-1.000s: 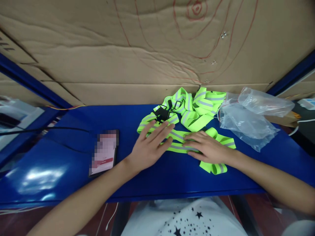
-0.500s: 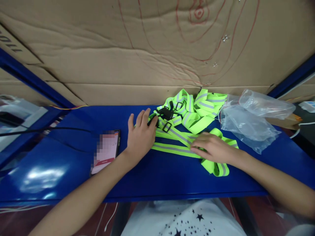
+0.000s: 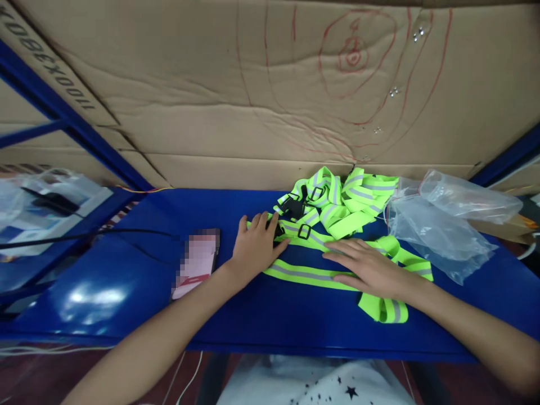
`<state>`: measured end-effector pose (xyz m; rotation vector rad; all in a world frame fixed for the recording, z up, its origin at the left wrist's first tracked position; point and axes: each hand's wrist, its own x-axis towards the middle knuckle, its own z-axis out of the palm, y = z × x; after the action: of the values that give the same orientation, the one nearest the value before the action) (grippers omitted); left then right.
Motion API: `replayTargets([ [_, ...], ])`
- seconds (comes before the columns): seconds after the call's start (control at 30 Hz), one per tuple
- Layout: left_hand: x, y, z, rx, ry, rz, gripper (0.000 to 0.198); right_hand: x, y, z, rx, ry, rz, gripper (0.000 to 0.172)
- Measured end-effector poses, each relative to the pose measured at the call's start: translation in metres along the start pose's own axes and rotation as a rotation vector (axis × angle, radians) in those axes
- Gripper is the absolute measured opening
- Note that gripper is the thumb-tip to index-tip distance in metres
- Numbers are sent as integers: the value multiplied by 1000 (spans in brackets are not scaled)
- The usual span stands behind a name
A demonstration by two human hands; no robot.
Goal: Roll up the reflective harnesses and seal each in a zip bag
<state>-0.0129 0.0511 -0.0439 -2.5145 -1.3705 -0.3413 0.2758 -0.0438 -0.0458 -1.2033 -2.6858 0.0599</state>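
Observation:
A neon yellow-green reflective strap (image 3: 312, 273) with a grey stripe lies stretched in a long loop on the blue table. My left hand (image 3: 256, 247) rests over its left end, fingers apart, beside a black buckle partly hidden under the fingertips. A black slider (image 3: 304, 231) sits on the upper run of the strap. My right hand (image 3: 371, 267) lies flat across the strap's right part with fingers stretched out and thumb apart. Loose folds of the strap (image 3: 390, 309) show below and beyond it. Behind the hands is a heap of similar straps (image 3: 337, 194) with a black clip (image 3: 294, 207).
Clear plastic bags (image 3: 447, 219) lie to the right of the heap. A phone (image 3: 200, 261) is left of my left forearm, near black cables (image 3: 126, 231). Cardboard (image 3: 219, 129) with red drawn rings stands along the back, between blue frame posts (image 3: 80, 126).
The camera view has shifted, so everything sits lower and further right. My right hand's fingers have straightened and flattened on the strap. My left thumb has moved out toward the right.

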Motion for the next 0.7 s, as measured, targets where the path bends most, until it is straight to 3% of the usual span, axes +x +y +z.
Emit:
replayTargets([
  [0.1, 1, 1, -7, 26, 41, -39, 64, -1, 5, 0, 31, -14, 16, 46],
  [0.3, -5, 10, -26, 38, -84, -34, 33, -2, 9, 4, 38, -30, 34, 44],
  [0.53, -4, -3, -23, 11, -102, -84, 31, -2, 9, 4, 48, -23, 32, 44],
  [0.7, -6, 2, -23, -48, -118, -60, 31, -2, 10, 4, 55, 0, 17, 44],
])
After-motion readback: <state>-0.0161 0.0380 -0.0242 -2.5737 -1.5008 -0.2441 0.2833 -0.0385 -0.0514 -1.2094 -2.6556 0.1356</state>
